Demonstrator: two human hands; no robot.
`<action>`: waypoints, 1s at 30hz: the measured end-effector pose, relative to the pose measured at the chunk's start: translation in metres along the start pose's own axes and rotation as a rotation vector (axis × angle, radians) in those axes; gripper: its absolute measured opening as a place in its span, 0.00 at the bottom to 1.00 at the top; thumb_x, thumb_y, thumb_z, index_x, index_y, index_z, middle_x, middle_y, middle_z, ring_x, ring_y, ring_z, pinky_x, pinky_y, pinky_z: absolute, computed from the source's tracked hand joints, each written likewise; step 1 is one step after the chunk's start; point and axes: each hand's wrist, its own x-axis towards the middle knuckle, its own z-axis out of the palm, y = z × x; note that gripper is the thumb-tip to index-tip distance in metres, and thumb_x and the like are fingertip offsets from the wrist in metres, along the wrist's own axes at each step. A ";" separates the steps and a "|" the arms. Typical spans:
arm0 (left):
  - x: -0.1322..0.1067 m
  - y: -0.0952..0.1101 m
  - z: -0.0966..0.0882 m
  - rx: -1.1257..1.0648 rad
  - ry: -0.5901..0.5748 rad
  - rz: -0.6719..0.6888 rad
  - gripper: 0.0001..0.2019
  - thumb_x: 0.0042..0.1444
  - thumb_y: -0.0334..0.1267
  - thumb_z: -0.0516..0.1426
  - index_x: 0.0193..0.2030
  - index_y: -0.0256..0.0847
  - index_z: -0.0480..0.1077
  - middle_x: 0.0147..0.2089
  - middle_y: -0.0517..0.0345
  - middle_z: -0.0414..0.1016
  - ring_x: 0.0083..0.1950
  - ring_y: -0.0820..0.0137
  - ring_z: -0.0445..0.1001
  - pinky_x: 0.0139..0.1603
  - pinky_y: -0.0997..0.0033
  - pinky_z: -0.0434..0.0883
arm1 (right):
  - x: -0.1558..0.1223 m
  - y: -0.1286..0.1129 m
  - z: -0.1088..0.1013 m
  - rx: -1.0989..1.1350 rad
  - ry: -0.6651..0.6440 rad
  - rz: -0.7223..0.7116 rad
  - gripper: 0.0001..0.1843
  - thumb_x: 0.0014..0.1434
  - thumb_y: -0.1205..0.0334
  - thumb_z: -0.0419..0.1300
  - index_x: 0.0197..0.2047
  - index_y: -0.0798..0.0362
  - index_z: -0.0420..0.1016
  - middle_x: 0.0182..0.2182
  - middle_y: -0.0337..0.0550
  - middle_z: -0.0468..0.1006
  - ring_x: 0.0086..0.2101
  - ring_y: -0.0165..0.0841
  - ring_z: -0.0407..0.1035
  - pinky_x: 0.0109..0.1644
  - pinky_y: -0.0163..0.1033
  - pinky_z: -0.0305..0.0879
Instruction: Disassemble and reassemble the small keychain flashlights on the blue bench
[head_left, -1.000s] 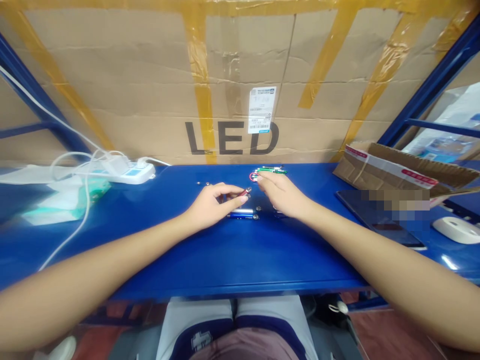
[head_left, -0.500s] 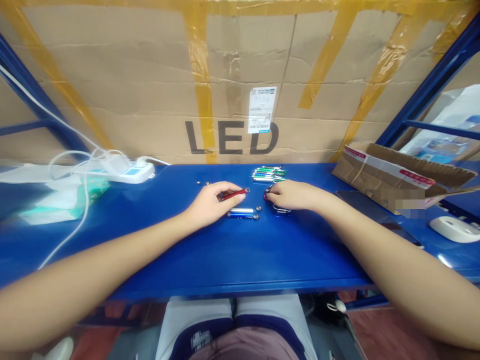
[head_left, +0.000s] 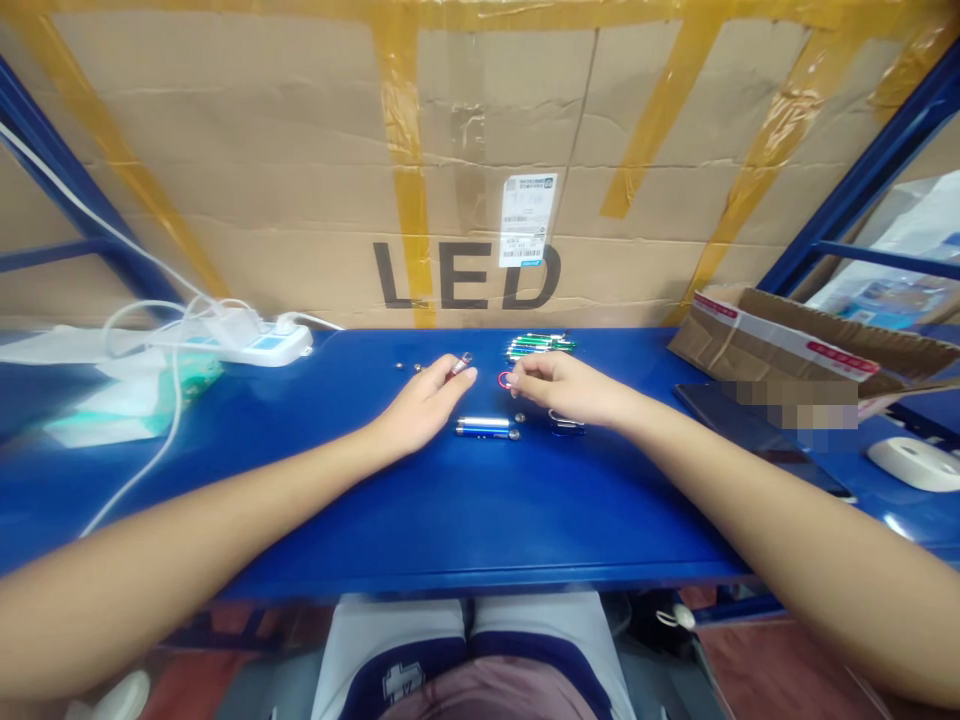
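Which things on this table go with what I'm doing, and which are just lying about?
Likely part of the work:
small tube in the left hand
red ring in the right hand
blue tube
small metal pieces beside it
pile of green pieces

Seemingly just lying about:
power strip
green-and-white packet
open cardboard box
flat dark device
white rounded object

A mauve top (head_left: 487, 690) is worn with pale legwear (head_left: 397, 615), its navy panels (head_left: 360, 692) bearing a white emblem (head_left: 403, 682).
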 end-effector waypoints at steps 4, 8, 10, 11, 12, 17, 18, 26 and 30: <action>-0.002 0.006 0.002 0.091 -0.035 0.025 0.22 0.62 0.56 0.54 0.28 0.40 0.59 0.26 0.65 0.57 0.29 0.74 0.58 0.31 0.72 0.57 | -0.004 -0.010 0.012 0.055 0.026 -0.064 0.18 0.62 0.46 0.54 0.31 0.52 0.68 0.25 0.36 0.66 0.26 0.29 0.60 0.31 0.36 0.57; -0.004 0.011 0.004 0.098 -0.067 0.069 0.21 0.63 0.53 0.53 0.27 0.40 0.60 0.24 0.65 0.58 0.27 0.74 0.58 0.29 0.72 0.57 | -0.005 -0.013 0.017 0.088 0.019 -0.114 0.17 0.62 0.47 0.55 0.31 0.52 0.66 0.25 0.36 0.65 0.27 0.30 0.60 0.32 0.37 0.58; -0.004 0.011 0.004 0.066 -0.066 0.074 0.21 0.63 0.52 0.53 0.25 0.40 0.59 0.23 0.65 0.58 0.27 0.75 0.58 0.29 0.72 0.58 | -0.005 -0.013 0.018 0.096 0.023 -0.127 0.17 0.62 0.47 0.55 0.31 0.52 0.66 0.25 0.36 0.66 0.27 0.30 0.60 0.33 0.37 0.59; -0.003 0.011 0.005 0.054 -0.065 0.070 0.21 0.63 0.52 0.54 0.25 0.40 0.58 0.23 0.65 0.58 0.27 0.75 0.58 0.29 0.72 0.58 | -0.005 -0.013 0.019 0.098 0.021 -0.131 0.17 0.62 0.47 0.56 0.31 0.52 0.66 0.25 0.36 0.66 0.27 0.30 0.60 0.33 0.37 0.60; -0.003 0.010 0.005 0.046 -0.065 0.064 0.21 0.62 0.52 0.54 0.25 0.40 0.58 0.23 0.65 0.57 0.26 0.75 0.58 0.29 0.72 0.59 | -0.005 -0.013 0.019 0.095 0.019 -0.132 0.17 0.62 0.47 0.56 0.31 0.52 0.66 0.25 0.36 0.67 0.27 0.30 0.61 0.33 0.36 0.60; -0.002 0.007 0.004 0.059 -0.068 0.027 0.18 0.62 0.52 0.55 0.28 0.40 0.65 0.25 0.64 0.64 0.28 0.73 0.64 0.31 0.72 0.63 | -0.004 -0.013 0.007 -0.082 0.035 0.020 0.17 0.65 0.52 0.53 0.30 0.53 0.71 0.25 0.39 0.72 0.27 0.31 0.64 0.31 0.36 0.59; -0.002 0.007 0.004 0.064 -0.067 0.021 0.18 0.62 0.52 0.55 0.30 0.40 0.67 0.26 0.63 0.66 0.30 0.72 0.65 0.32 0.72 0.64 | -0.003 -0.012 0.002 -0.156 0.043 0.067 0.17 0.66 0.54 0.52 0.30 0.53 0.71 0.26 0.41 0.74 0.27 0.31 0.65 0.31 0.36 0.59; -0.003 0.010 -0.001 0.099 -0.105 0.033 0.22 0.65 0.55 0.49 0.36 0.40 0.74 0.31 0.60 0.71 0.35 0.69 0.68 0.38 0.70 0.66 | 0.003 0.015 -0.030 -0.691 -0.123 0.313 0.18 0.65 0.53 0.53 0.32 0.53 0.78 0.33 0.49 0.81 0.30 0.37 0.71 0.33 0.39 0.60; -0.003 0.009 -0.001 0.101 -0.112 0.029 0.21 0.66 0.55 0.49 0.36 0.41 0.74 0.33 0.59 0.73 0.36 0.68 0.69 0.41 0.68 0.66 | 0.002 0.017 -0.029 -0.736 -0.124 0.275 0.18 0.63 0.49 0.55 0.32 0.52 0.78 0.32 0.48 0.81 0.30 0.37 0.72 0.32 0.38 0.60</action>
